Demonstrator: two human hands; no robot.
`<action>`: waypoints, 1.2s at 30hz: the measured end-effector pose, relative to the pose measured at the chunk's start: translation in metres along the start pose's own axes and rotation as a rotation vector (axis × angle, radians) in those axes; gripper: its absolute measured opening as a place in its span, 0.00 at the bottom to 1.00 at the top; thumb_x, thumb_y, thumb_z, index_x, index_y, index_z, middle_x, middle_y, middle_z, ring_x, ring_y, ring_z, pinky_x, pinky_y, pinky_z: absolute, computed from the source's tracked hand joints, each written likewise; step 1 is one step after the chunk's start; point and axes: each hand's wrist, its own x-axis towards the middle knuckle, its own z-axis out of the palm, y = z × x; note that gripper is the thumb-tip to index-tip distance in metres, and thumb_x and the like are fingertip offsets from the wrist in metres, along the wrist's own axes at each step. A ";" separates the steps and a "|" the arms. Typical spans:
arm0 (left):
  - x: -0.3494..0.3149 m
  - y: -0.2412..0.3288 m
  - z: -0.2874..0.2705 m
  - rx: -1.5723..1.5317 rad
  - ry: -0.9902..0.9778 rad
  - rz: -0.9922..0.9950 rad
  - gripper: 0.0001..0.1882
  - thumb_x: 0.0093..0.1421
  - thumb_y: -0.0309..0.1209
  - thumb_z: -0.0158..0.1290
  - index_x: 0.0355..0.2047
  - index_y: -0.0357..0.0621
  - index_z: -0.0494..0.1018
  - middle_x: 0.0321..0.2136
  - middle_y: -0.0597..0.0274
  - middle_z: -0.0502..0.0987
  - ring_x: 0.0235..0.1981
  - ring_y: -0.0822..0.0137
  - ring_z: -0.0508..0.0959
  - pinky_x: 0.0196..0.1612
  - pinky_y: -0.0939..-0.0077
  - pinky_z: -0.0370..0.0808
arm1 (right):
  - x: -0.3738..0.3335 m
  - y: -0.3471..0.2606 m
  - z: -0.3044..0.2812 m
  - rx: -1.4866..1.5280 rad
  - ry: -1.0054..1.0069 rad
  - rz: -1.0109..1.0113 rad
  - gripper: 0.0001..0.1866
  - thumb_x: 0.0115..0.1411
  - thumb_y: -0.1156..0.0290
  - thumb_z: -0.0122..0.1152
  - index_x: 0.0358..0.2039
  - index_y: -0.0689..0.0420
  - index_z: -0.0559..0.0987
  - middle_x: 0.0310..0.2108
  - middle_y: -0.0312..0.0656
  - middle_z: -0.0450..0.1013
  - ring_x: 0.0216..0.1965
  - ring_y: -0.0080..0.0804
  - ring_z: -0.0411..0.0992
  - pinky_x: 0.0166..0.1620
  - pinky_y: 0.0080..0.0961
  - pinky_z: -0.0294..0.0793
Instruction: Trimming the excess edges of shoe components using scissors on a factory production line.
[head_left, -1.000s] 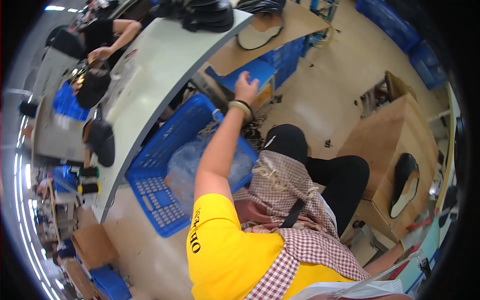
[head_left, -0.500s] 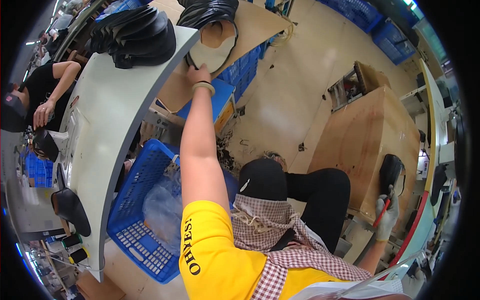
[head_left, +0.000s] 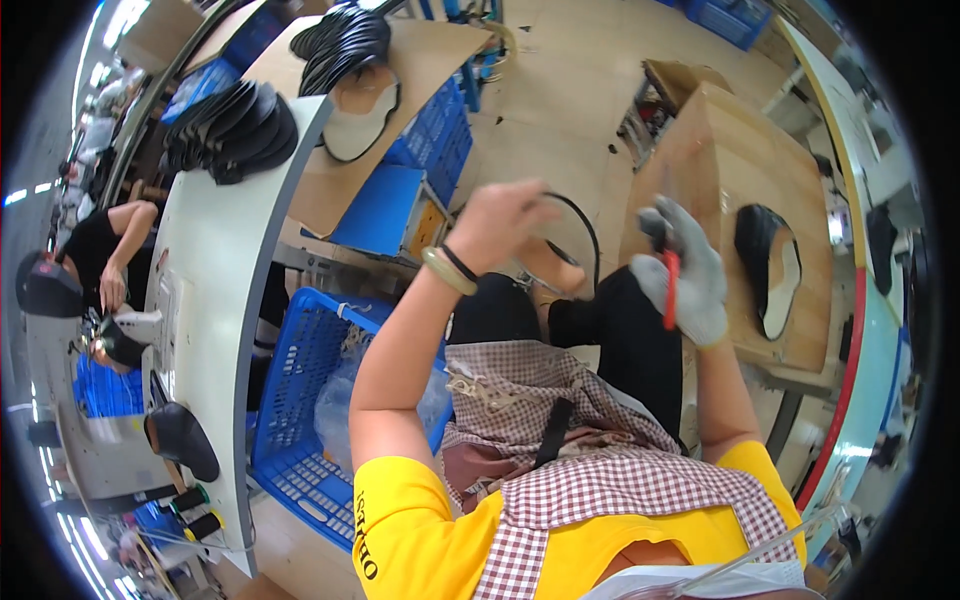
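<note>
My left hand, bare with a bangle and a dark band at the wrist, is raised above my lap. Its blurred fingers are closed on a shoe upper with a black edge and tan lining. To the right of it, my gloved right hand grips red-handled pliers; their dark head is smeared by motion. A black shoe upper with a pale insole lies on the brown cardboard-covered box at my right. The two hands are apart.
A stack of black uppers lies on a brown board at the far left, and another dark stack on the pale curved table. A blue basket with plastic bags stands left of my knees. A co-worker's hand is beyond the table.
My left hand has come back from the far stack toward my lap with an upper. My right hand has moved inward with the pliers, leaving the black upper on the box.
</note>
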 end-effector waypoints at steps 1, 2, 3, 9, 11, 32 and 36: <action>0.000 0.018 0.017 -0.003 -0.114 0.080 0.12 0.54 0.30 0.56 0.37 0.37 0.74 0.25 0.46 0.75 0.27 0.52 0.77 0.32 0.68 0.73 | 0.000 -0.003 0.002 -0.007 0.026 0.014 0.32 0.51 0.75 0.65 0.58 0.63 0.66 0.45 0.41 0.74 0.44 0.25 0.71 0.50 0.24 0.69; -0.001 0.033 0.033 -0.007 -0.228 0.160 0.12 0.53 0.30 0.56 0.37 0.38 0.74 0.27 0.45 0.75 0.29 0.50 0.77 0.32 0.67 0.73 | -0.002 -0.003 0.004 0.027 0.008 0.105 0.32 0.50 0.72 0.65 0.56 0.61 0.67 0.43 0.41 0.75 0.41 0.24 0.72 0.48 0.23 0.71; -0.001 0.046 0.047 -0.016 -0.247 0.180 0.12 0.53 0.30 0.56 0.37 0.38 0.74 0.27 0.45 0.75 0.29 0.50 0.77 0.32 0.67 0.73 | -0.005 -0.001 0.005 0.062 -0.009 0.193 0.32 0.48 0.69 0.66 0.55 0.59 0.69 0.41 0.41 0.76 0.38 0.22 0.73 0.45 0.22 0.72; -0.020 0.077 0.087 -0.031 0.239 0.143 0.18 0.56 0.29 0.54 0.46 0.34 0.70 0.43 0.45 0.74 0.45 0.50 0.75 0.48 0.68 0.70 | -0.052 0.062 -0.014 0.274 0.251 0.440 0.31 0.48 0.75 0.64 0.54 0.62 0.69 0.42 0.37 0.74 0.37 0.19 0.72 0.42 0.18 0.72; -0.056 0.045 0.110 -0.175 0.340 -0.041 0.21 0.62 0.31 0.49 0.52 0.31 0.65 0.49 0.49 0.71 0.51 0.58 0.71 0.53 0.70 0.67 | -0.062 0.079 -0.021 0.395 0.372 0.419 0.29 0.50 0.79 0.62 0.54 0.63 0.69 0.45 0.37 0.71 0.38 0.20 0.71 0.42 0.17 0.72; -0.128 -0.021 0.215 -2.634 -0.461 0.123 0.27 0.64 0.54 0.40 0.49 0.46 0.69 0.45 0.57 0.75 0.43 0.61 0.76 0.46 0.62 0.74 | -0.049 0.123 -0.029 -0.043 0.508 0.312 0.22 0.52 0.62 0.59 0.47 0.56 0.74 0.37 0.52 0.74 0.40 0.45 0.74 0.44 0.32 0.72; -0.117 0.018 0.194 -2.111 0.021 -0.274 0.31 0.64 0.58 0.36 0.50 0.45 0.68 0.48 0.55 0.73 0.47 0.59 0.74 0.49 0.60 0.72 | -0.073 0.144 -0.014 -0.271 0.479 0.448 0.24 0.53 0.60 0.59 0.50 0.54 0.73 0.40 0.51 0.75 0.43 0.47 0.74 0.44 0.34 0.72</action>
